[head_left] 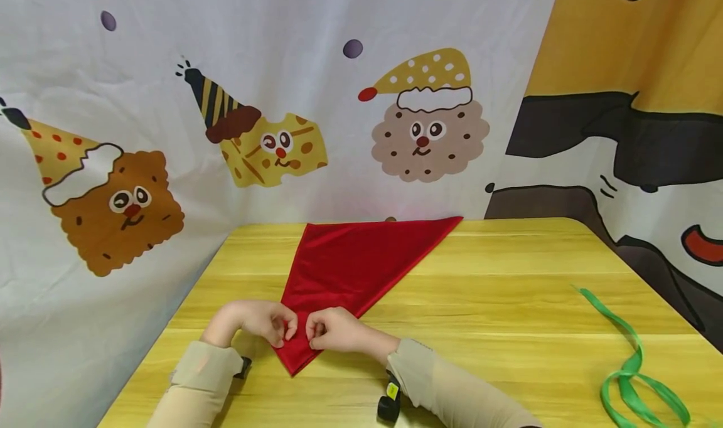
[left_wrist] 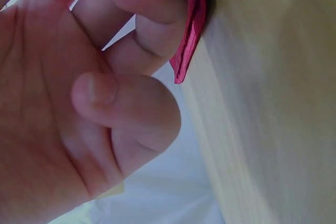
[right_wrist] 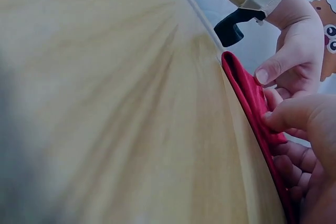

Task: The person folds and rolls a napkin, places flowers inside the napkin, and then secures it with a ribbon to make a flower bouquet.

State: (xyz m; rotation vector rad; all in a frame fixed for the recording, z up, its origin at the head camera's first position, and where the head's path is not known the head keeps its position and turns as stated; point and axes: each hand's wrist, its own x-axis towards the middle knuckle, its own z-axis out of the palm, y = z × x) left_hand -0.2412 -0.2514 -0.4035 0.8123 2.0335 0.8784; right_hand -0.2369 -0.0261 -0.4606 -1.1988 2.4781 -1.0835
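Observation:
A red cloth (head_left: pixel 361 258), folded into layers with a pointed end toward me, lies on the wooden table. Near that point, my left hand (head_left: pixel 265 321) pinches the cloth from the left side with bent fingers. My right hand (head_left: pixel 336 331) pinches it from the right, thumb and forefinger close together. In the right wrist view, both thumbs rest at a folded part of the cloth (right_wrist: pixel 244 80), close to each other. The left wrist view shows the curled fingers of the left hand (left_wrist: pixel 131 103) beside a layered red corner; its thumb is hidden there.
A loosely looped green ribbon (head_left: pixel 632 371) lies on the right side of the wooden table (head_left: pixel 480 290). Behind and to the left hangs a white curtain (head_left: pixel 316 26) printed with cartoon biscuits and cheese. Dark wrist devices (head_left: pixel 390 403) sit at both cuffs.

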